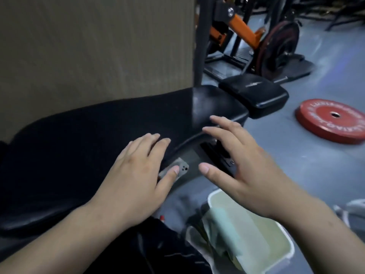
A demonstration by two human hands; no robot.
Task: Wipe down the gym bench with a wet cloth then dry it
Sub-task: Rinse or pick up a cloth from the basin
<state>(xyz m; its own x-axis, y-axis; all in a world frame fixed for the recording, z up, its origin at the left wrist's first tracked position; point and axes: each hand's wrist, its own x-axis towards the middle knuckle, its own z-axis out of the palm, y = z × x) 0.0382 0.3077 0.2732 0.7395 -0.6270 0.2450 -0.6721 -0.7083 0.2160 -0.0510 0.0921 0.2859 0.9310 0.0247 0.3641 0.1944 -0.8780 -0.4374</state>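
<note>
- Our left hand (136, 171) lies open on the right edge of the gym bench (79, 155), fingers straight and together, holding nothing.
- Its thumb sticks out past the gym bench's edge, over a gray phone (183, 168). We cannot tell what the phone rests on.
- Our right hand (243, 165) is open too, fingers spread. It hovers just off the gym bench's right side, above the dark frame, and grips nothing.
- The gym bench's black pad runs from the lower left toward the upper right along a brown wall.
- A pale green cloth (223, 224) lies in a white basin (211, 195) on the floor, just right of the gym bench and below our right hand.
- A second pad (254, 93) sits just beyond the gym bench's far end.
- A red weight plate (333, 120) lies flat on the floor, well right of the gym bench.
</note>
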